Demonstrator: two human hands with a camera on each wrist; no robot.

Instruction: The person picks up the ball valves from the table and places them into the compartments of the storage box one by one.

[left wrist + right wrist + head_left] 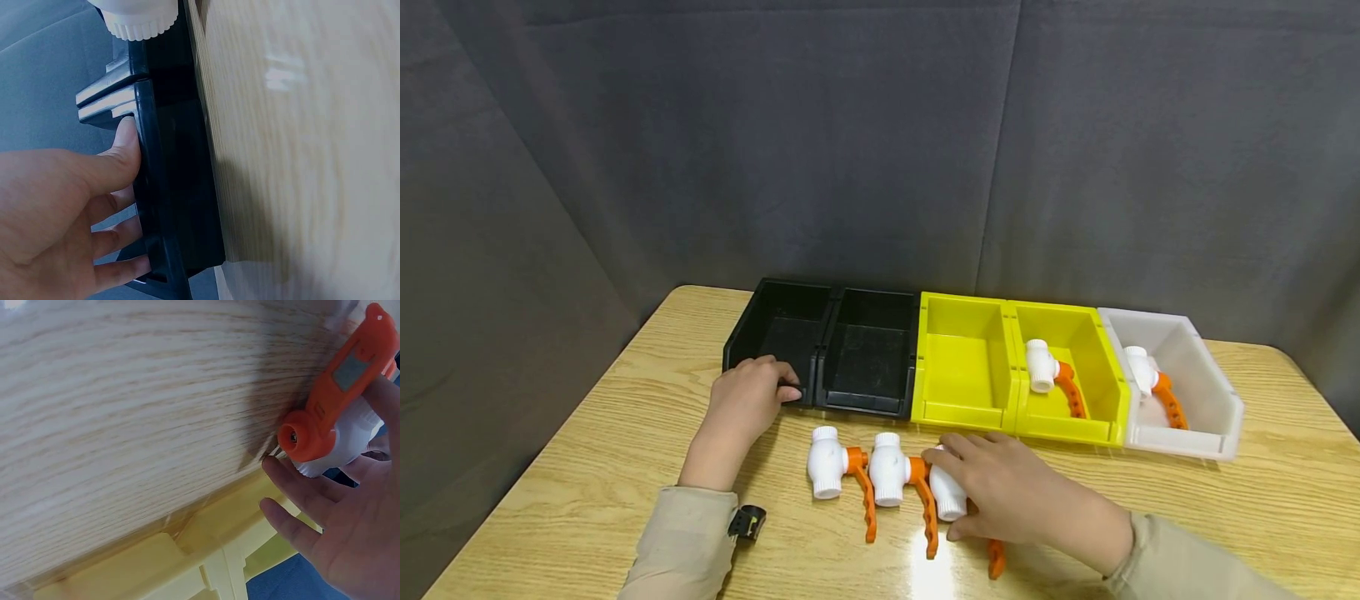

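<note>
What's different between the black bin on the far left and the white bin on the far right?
The black bin is dark, while the white bin is pale and somewhat see-through. A white valve with an orange handle lies in the white bin; none shows in the black bin. The left hand touches the black bin's front edge; no hand touches the white bin. Both are open-topped and end the same row.

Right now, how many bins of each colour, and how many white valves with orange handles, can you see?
Black bins: 2
Yellow bins: 2
White bin: 1
White valves with orange handles: 5
Total: 10
</note>
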